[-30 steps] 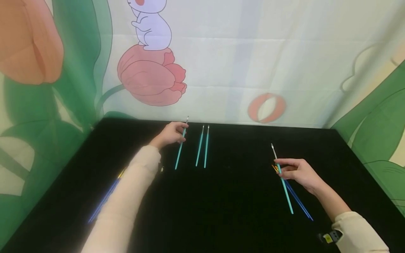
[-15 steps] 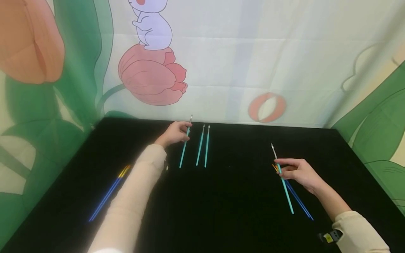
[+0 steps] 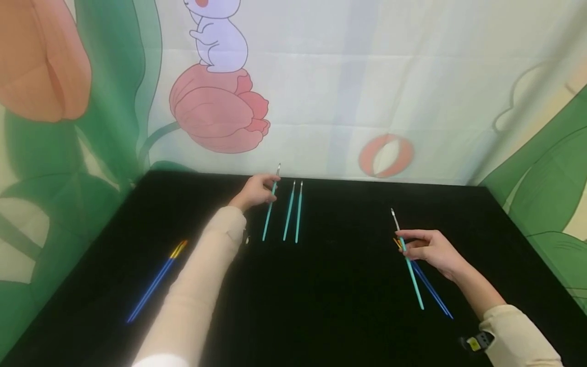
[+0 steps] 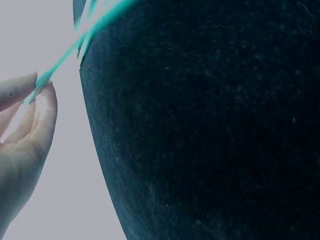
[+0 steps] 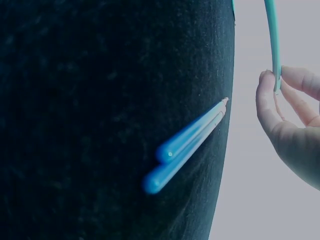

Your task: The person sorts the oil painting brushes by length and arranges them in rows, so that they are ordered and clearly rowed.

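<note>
My left hand (image 3: 258, 191) pinches a slim teal paintbrush (image 3: 268, 220) near its metal collar, tip pointing up and away. In the left wrist view thumb and fingertips meet on that brush (image 4: 64, 56). Just right of it, two matching teal paintbrushes (image 3: 299, 216) lie side by side on the black table. On the right side, my right hand (image 3: 433, 252) grips another teal paintbrush (image 3: 414, 280) between thumb and fingers. Beneath this brush lie two blue paintbrushes (image 3: 433, 291), their orange-yellow ends partly hidden by the hand; their blue handles (image 5: 187, 145) show in the right wrist view.
A second pair of blue paintbrushes (image 3: 151, 291) with yellow upper ends lies at the table's left, beside the left sleeve (image 3: 192, 290). Behind the black table (image 3: 330, 306) hangs a printed curtain (image 3: 312, 102). A small black device (image 3: 479, 342) sits at the right cuff.
My left hand has moved right with its teal paintbrush, closer to the two lying teal ones. The left blue paintbrushes show more fully now. My right hand has stayed almost still.
</note>
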Tool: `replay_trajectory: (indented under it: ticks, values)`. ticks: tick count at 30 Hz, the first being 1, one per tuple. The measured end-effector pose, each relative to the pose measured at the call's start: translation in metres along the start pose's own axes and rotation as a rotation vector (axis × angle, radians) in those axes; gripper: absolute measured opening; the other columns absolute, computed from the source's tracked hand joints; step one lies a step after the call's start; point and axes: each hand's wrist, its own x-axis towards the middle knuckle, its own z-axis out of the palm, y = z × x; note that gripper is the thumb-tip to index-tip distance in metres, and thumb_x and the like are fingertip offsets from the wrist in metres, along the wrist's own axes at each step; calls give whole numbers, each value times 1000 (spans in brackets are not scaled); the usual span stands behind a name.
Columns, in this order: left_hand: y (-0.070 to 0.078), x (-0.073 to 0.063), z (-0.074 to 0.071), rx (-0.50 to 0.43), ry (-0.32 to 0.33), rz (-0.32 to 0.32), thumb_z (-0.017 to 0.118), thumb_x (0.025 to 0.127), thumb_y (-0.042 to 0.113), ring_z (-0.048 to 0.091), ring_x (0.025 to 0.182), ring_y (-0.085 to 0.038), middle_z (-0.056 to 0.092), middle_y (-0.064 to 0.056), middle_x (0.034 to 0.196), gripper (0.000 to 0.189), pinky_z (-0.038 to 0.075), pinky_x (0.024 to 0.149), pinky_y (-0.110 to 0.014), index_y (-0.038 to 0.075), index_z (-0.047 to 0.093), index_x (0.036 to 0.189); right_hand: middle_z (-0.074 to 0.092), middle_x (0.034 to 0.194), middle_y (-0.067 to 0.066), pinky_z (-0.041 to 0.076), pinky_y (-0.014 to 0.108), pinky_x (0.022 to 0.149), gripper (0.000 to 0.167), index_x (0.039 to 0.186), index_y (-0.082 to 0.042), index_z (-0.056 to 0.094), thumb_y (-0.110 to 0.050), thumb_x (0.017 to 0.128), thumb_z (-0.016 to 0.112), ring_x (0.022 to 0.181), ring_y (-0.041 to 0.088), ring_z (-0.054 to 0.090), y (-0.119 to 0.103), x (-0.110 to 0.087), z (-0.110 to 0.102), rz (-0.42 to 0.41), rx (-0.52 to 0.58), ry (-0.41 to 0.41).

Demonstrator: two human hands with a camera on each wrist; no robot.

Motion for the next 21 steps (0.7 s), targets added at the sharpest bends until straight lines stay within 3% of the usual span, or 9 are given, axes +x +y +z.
replay_trajectory:
  ticks: [6, 21]
  values:
    - [-3, 5, 6, -10, -2, 7, 60, 80, -4, 58, 93, -27, 48, -18, 122, 53, 52, 78, -35, 9, 47, 130, 57, 105, 31, 53, 35, 73, 47, 127, 13, 41, 0, 85, 56, 89, 24, 62, -2, 1, 2, -8, -2, 3]
    - [-3, 11, 20, -1, -2, -69, 60, 82, -2, 57, 95, -26, 47, -17, 125, 52, 51, 81, -36, 8, 46, 131, 57, 105, 32, 53, 33, 73, 46, 127, 13, 41, 0, 85, 56, 90, 26, 62, -5, 4, 3, -33, 3, 9]
